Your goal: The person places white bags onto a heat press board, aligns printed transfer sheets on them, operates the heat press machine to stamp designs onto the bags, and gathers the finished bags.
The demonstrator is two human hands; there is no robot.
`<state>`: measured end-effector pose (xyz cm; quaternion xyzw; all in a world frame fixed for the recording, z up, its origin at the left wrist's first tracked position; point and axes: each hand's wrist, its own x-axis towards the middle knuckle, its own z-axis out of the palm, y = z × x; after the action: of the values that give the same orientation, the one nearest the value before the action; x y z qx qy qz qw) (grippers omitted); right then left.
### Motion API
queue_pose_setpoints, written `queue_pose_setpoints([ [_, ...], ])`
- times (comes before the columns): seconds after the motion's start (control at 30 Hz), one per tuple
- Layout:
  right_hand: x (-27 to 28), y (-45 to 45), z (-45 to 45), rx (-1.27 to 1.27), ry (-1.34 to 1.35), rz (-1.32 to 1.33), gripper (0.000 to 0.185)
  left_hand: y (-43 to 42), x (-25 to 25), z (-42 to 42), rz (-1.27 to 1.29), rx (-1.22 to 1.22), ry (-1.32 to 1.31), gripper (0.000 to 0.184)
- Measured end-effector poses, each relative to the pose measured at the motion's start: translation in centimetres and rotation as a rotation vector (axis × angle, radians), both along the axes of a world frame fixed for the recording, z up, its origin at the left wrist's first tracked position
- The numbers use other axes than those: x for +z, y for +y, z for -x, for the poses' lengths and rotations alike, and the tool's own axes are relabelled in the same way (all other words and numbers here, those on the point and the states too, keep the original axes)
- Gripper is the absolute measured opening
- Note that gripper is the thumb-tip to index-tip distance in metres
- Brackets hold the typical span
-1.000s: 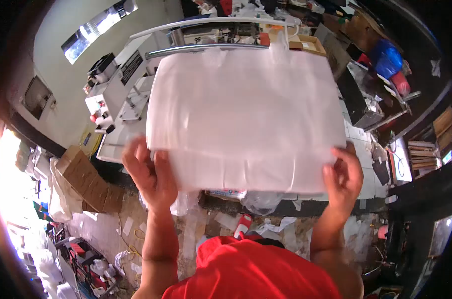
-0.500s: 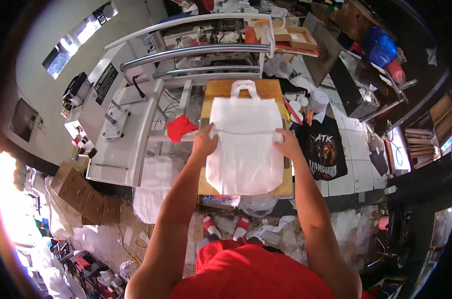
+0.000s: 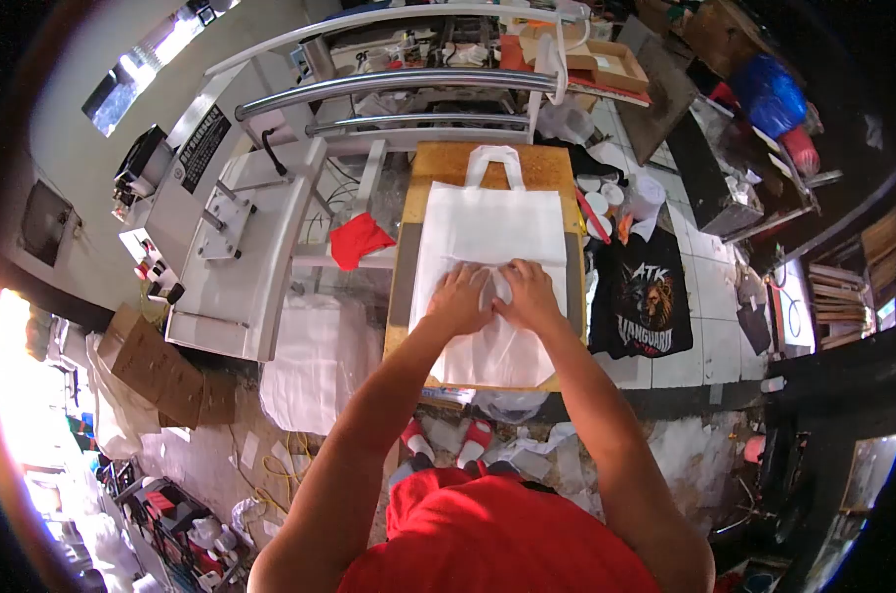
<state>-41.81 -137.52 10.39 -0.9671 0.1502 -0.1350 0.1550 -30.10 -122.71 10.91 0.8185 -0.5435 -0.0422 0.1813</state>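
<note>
A white fabric tote bag [image 3: 492, 222] lies flat on a wooden board [image 3: 547, 168], its handle loop pointing away from me. Both hands press on the middle of the bag, side by side and almost touching. My left hand [image 3: 461, 298] rests palm down with its fingers spread over the cloth. Close by, my right hand [image 3: 527, 295] also lies on the fabric, fingers stretched out. Small creases show in the cloth around them.
A white press machine with metal rails [image 3: 389, 99] stands left and behind. A red cloth [image 3: 361, 241] hangs on its frame. White bags in plastic [image 3: 310, 361] sit left of the board. A black printed bag [image 3: 643, 296] and white jars [image 3: 611, 196] lie right.
My hands have moved from the bag's two side edges inward to its middle, and now lie flat on it. The raised fold across the bag has been flattened.
</note>
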Motion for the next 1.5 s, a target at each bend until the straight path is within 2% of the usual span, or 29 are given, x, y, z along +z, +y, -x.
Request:
queue_pose_setpoints([
  [0.07, 0.2, -0.4, -0.2, -0.023, 0.011, -0.013, 0.061, 0.0, -0.2, -0.9, -0.136, 0.065, 0.006, 0.085],
  [0.17, -0.2, -2.1, 1.0, -0.08, 0.037, -0.02, 0.066, 1.3, 0.6, -1.7, -0.212, 0.144, -0.026, 0.087],
  [0.23, -1.9, -4.4, 1.9, -0.224, -0.152, 0.069, 0.065, 2.1, 1.1, -2.3, -0.259, 0.151, -0.002, 0.089],
  [0.27, -2.1, -5.2, 2.3, -0.223, -0.158, 0.073, 0.065, 2.5, 0.9, -2.3, -0.245, 0.168, -0.009, 0.086],
  [0.33, -2.3, -6.3, 2.9, -0.631, -0.179, -0.043, 0.057, 3.1, 0.3, -2.0, -0.229, 0.188, -0.016, 0.083],
  [0.37, -2.2, -6.9, 3.1, -0.628, -0.184, -0.042, 0.057, 3.2, -0.1, -1.9, -0.187, 0.195, -0.035, 0.08],
  [0.43, -1.7, -8.0, 3.0, -0.678, -0.116, -0.266, 0.048, 3.4, 0.1, -1.3, -0.145, 0.198, -0.056, 0.076],
  [0.47, -1.5, -8.2, 2.7, -0.71, -0.139, -0.27, 0.041, 3.4, 0.6, -0.8, -0.089, 0.182, -0.009, 0.071],
  [0.53, -1.1, -8.4, 2.3, -0.695, -0.125, -0.293, 0.04, 3.1, 1.3, 0.2, 0.062, 0.174, 0.02, 0.061],
  [0.7, -2.3, -9.9, 1.4, -0.606, -0.191, -0.474, 0.039, 2.5, 3.7, 1.8, 0.224, 0.139, 0.112, 0.058],
  [0.77, -2.7, -10.3, 0.6, -0.663, -0.172, -0.546, 0.041, 2.0, 4.2, 2.2, 0.312, 0.118, 0.207, 0.059],
  [0.8, -2.9, -10.5, 0.4, -0.656, -0.178, -0.54, 0.041, 1.7, 4.4, 2.5, 0.328, 0.129, 0.217, 0.058],
  [0.87, -2.1, -9.2, 0.4, -0.702, -0.015, -0.365, 0.043, 1.4, 5.3, 3.5, 0.328, 0.12, 0.236, 0.057],
  [1.0, -2.0, -8.3, 0.0, -0.753, -0.08, -0.305, 0.049, 1.8, 5.7, 4.7, 0.34, 0.071, 0.251, 0.052],
  [1.07, -1.9, -8.5, -0.1, -0.676, -0.16, -0.348, 0.038, 2.7, 6.1, 5.0, 0.316, 0.055, 0.273, 0.05],
  [1.1, -1.8, -8.6, 0.0, -0.673, -0.164, -0.346, 0.038, 3.3, 6.2, 5.1, 0.32, 0.056, 0.27, 0.05],
  [1.17, -0.4, -8.5, 0.4, -0.502, -0.326, -0.855, 0.028, 4.3, 7.4, 5.0, 0.391, 0.061, 0.322, 0.055],
  [1.2, -0.4, -8.6, 0.4, -0.263, -0.446, -1.37, 0.02, 4.5, 7.8, 5.3, 0.421, 0.088, 0.339, 0.06],
  [1.27, 9.2, -2.4, 2.3, -0.157, -0.559, -1.596, 0.022, 4.6, 10.4, 6.2, 0.449, 0.1, 0.361, 0.078],
  [1.3, 11.6, -1.1, 3.6, -0.074, -0.466, -1.55, 0.025, 4.4, 12.4, 7.0, 0.457, 0.117, 0.382, 0.085],
  [1.33, 14.5, 1.9, 4.0, 0.087, -0.573, -1.68, 0.027, 4.5, 14.5, 7.9, 0.523, 0.065, 0.401, 0.082],
  [1.37, 16.4, 3.8, 5.1, 0.063, -0.514, -1.612, 0.029, 4.8, 16.6, 8.5, 0.584, 0.014, 0.415, 0.079],
  [1.43, 19.5, 6.3, 6.3, 0.504, -0.602, -1.682, 0.033, 5.6, 19.5, 8.7, 0.734, -0.063, 0.357, 0.071],
  [1.5, 22.4, 6.8, 7.8, 0.552, -0.663, -1.495, 0.035, 7.0, 22.2, 8.1, 0.75, -0.121, 0.554, 0.049],
])
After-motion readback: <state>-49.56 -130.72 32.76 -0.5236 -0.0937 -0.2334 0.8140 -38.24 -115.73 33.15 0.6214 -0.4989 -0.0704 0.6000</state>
